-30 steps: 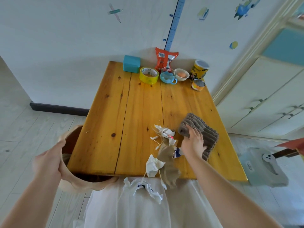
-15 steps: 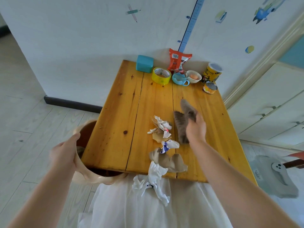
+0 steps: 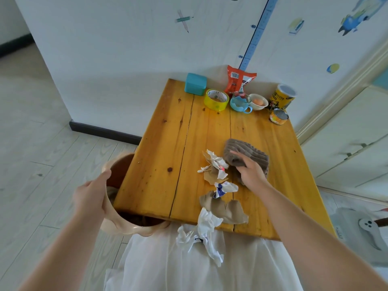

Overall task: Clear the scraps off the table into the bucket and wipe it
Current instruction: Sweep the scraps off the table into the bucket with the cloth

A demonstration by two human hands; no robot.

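Note:
My right hand (image 3: 251, 173) grips a brown ribbed cloth (image 3: 249, 153) that lies on the wooden table (image 3: 168, 148), just right of a heap of torn paper scraps (image 3: 216, 166). More scraps lie nearer me: a white and blue piece (image 3: 225, 189), brown paper (image 3: 224, 208) and white crumpled paper (image 3: 206, 224) hanging over the front edge. My left hand (image 3: 90, 198) holds the rim of a beige bucket (image 3: 123, 224) tucked under the table's front left corner. Another white scrap (image 3: 199, 242) lies on my lap.
Along the far edge stand a teal box (image 3: 195, 84), a yellow tape roll (image 3: 216, 99), a red snack bag (image 3: 239, 79), a blue cup (image 3: 240, 103), a bowl with an egg (image 3: 259, 101) and two cans (image 3: 281, 97). White cabinets (image 3: 352, 139) stand at right.
My right hand has laid the cloth back down flat on the table beside the scraps, after lifting it half a second ago. My left hand keeps holding the bucket.

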